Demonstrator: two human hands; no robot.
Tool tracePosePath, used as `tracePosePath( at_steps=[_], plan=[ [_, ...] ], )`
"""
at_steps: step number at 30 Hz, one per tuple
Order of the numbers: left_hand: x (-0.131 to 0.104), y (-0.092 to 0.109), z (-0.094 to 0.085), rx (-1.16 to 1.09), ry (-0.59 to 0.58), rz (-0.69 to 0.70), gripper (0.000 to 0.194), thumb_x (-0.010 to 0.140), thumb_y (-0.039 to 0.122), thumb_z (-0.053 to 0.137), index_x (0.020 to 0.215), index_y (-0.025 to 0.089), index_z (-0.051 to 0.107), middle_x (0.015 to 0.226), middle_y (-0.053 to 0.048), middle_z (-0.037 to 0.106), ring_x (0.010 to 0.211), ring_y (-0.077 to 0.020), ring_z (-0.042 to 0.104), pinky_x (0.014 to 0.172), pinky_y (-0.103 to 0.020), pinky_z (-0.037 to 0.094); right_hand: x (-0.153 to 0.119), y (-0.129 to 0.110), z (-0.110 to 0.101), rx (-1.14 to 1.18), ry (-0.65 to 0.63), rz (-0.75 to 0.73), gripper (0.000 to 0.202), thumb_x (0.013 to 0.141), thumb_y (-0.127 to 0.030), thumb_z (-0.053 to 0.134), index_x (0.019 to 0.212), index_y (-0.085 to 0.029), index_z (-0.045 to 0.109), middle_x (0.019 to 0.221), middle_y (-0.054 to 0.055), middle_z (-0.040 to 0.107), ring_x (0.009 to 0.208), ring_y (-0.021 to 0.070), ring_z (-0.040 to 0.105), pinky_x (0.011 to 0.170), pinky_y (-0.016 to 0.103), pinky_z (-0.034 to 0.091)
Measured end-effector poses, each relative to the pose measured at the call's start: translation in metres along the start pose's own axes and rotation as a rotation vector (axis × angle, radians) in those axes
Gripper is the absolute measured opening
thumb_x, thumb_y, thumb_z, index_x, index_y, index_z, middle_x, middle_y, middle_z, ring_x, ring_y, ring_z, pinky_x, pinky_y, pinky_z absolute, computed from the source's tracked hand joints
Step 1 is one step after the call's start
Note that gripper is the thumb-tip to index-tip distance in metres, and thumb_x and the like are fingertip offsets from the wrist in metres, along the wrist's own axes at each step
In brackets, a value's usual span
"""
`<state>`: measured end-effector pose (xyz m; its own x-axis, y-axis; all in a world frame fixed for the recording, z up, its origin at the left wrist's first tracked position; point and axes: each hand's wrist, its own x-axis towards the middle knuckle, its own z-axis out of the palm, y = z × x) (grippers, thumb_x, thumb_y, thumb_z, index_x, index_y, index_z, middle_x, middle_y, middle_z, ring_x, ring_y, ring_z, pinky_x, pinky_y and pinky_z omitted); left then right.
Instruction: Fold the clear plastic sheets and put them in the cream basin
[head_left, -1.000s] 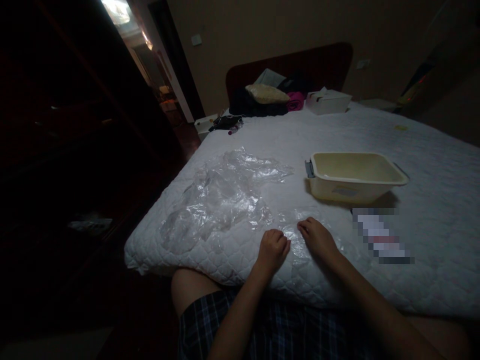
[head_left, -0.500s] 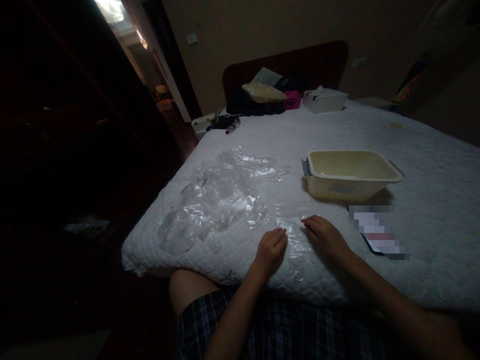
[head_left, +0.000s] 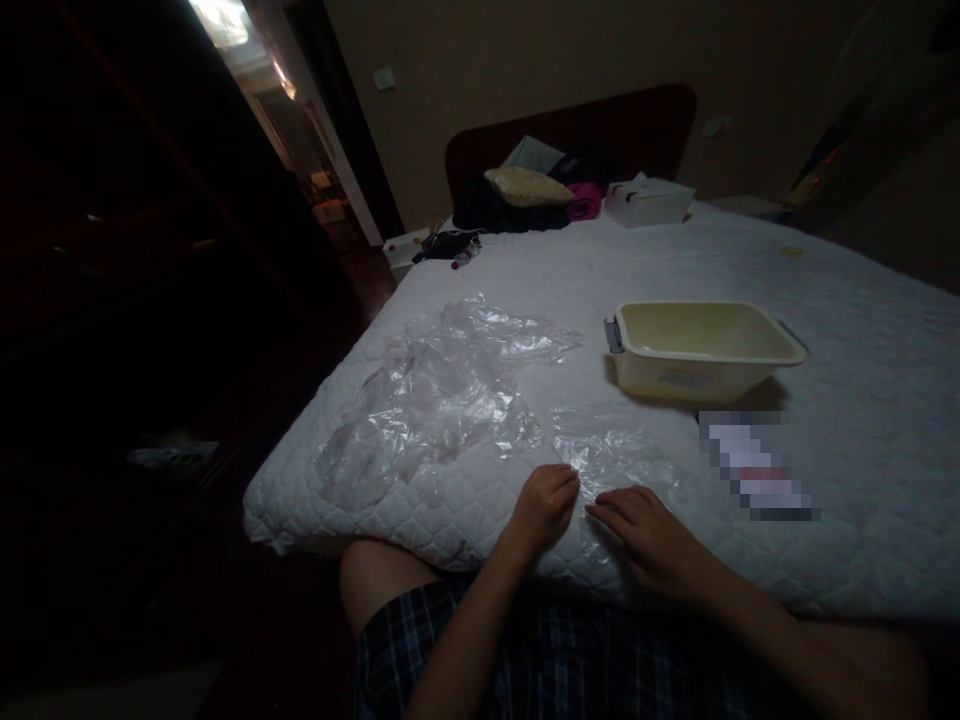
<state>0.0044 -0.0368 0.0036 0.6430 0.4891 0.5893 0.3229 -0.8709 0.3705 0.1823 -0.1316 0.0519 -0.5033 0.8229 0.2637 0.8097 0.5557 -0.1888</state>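
A clear plastic bag (head_left: 611, 452) lies flat on the white quilted bed in front of me. My left hand (head_left: 551, 500) is closed, its fingertips pinching the bag's left edge. My right hand (head_left: 649, 530) is over the near part of the same bag, thumb and fingers drawn together at the plastic close to my left fingertips. A crumpled heap of clear plastic bags (head_left: 442, 390) spreads over the bed to the left of my hands.
A cream plastic basin (head_left: 705, 375) with grey handles stands beyond my right hand. A blurred-out flat object (head_left: 757, 470) lies nearer. Toward the headboard (head_left: 645, 120) are a white box (head_left: 649, 203), a beige cushion (head_left: 529, 187) and a pink roll (head_left: 583, 200).
My right hand has moved toward me along the plastic, closer to my left hand. The bag shows more of its right side. My left hand has barely shifted.
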Motion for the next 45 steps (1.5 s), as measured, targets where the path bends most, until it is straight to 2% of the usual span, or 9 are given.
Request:
tracePosePath(
  at_steps=[2,5,10,15,18,24,31,37,45],
  plan=[
    [0.000,-0.001,0.001,0.021,0.019,0.013,0.023,0.083,0.014,0.048,0.104,0.016,0.058,0.103,-0.010,0.064,0.103,-0.0199,0.057,0.086,-0.038,0.048,0.000,-0.009,-0.002,0.000,-0.043,-0.009,0.050,0.068,-0.010,0.050,0.118,-0.016,0.052,0.108,0.012,0.057,0.100,0.0256,0.049,0.089,0.045,0.035],
    [0.000,-0.001,0.002,0.062,0.049,0.044,0.021,0.083,0.014,0.049,0.101,0.015,0.059,0.102,-0.009,0.065,0.101,-0.0188,0.058,0.085,-0.036,0.049,-0.003,-0.017,0.008,-0.058,-0.047,-0.032,0.043,0.072,-0.015,0.053,0.115,-0.017,0.053,0.109,0.011,0.057,0.101,0.0262,0.049,0.092,0.047,0.033],
    [0.001,-0.001,0.002,0.099,0.055,0.062,0.019,0.084,0.014,0.048,0.099,0.014,0.060,0.100,-0.009,0.065,0.101,-0.0181,0.058,0.084,-0.035,0.050,-0.004,-0.013,0.024,-0.170,0.054,-0.073,0.023,0.079,-0.011,0.049,0.099,-0.019,0.058,0.095,0.007,0.063,0.090,0.0218,0.054,0.087,0.042,0.036],
    [0.001,0.000,0.002,0.102,0.056,0.076,0.019,0.085,0.014,0.047,0.099,0.014,0.060,0.101,-0.009,0.065,0.100,-0.0183,0.058,0.085,-0.035,0.050,-0.001,-0.009,0.013,-0.173,0.222,-0.169,0.023,0.085,-0.007,0.040,0.090,-0.017,0.060,0.089,0.006,0.066,0.084,0.0183,0.057,0.087,0.039,0.038],
    [0.002,0.001,0.002,0.112,0.066,0.077,0.018,0.085,0.014,0.047,0.097,0.013,0.061,0.101,-0.009,0.066,0.100,-0.0188,0.058,0.084,-0.035,0.050,0.001,-0.008,0.005,-0.159,0.273,-0.162,0.023,0.086,-0.008,0.040,0.090,-0.016,0.061,0.092,0.008,0.067,0.087,0.0194,0.058,0.084,0.040,0.041],
    [0.002,0.002,0.001,0.110,0.062,0.060,0.021,0.086,0.015,0.045,0.100,0.013,0.060,0.101,-0.009,0.065,0.100,-0.0203,0.059,0.083,-0.037,0.051,0.005,-0.003,-0.013,0.052,0.192,0.014,0.020,0.086,-0.017,0.044,0.093,-0.018,0.062,0.087,0.008,0.066,0.080,0.0182,0.059,0.072,0.034,0.047],
    [0.003,0.003,0.000,0.103,0.075,0.046,0.025,0.085,0.012,0.044,0.107,0.010,0.054,0.103,-0.011,0.064,0.099,-0.0187,0.058,0.084,-0.034,0.051,0.015,0.018,-0.028,0.450,0.132,0.441,0.024,0.087,-0.034,0.045,0.095,-0.020,0.062,0.093,0.006,0.068,0.085,0.0196,0.063,0.077,0.034,0.050],
    [0.003,0.001,0.006,0.224,0.026,0.092,0.018,0.089,0.018,0.043,0.099,0.015,0.057,0.099,-0.009,0.064,0.096,-0.0181,0.059,0.081,-0.034,0.051,0.022,0.043,-0.016,0.622,0.201,0.649,0.027,0.081,-0.043,0.050,0.090,-0.020,0.061,0.084,0.005,0.068,0.073,0.0202,0.065,0.068,0.033,0.051],
    [0.002,0.002,0.005,0.284,0.017,0.144,0.017,0.088,0.019,0.048,0.101,0.016,0.059,0.104,-0.008,0.063,0.102,-0.0198,0.056,0.084,-0.036,0.049,0.026,0.065,0.001,0.530,0.258,0.715,0.034,0.078,-0.039,0.053,0.106,-0.019,0.056,0.078,0.004,0.066,0.071,0.0192,0.063,0.066,0.031,0.049]
  ],
)
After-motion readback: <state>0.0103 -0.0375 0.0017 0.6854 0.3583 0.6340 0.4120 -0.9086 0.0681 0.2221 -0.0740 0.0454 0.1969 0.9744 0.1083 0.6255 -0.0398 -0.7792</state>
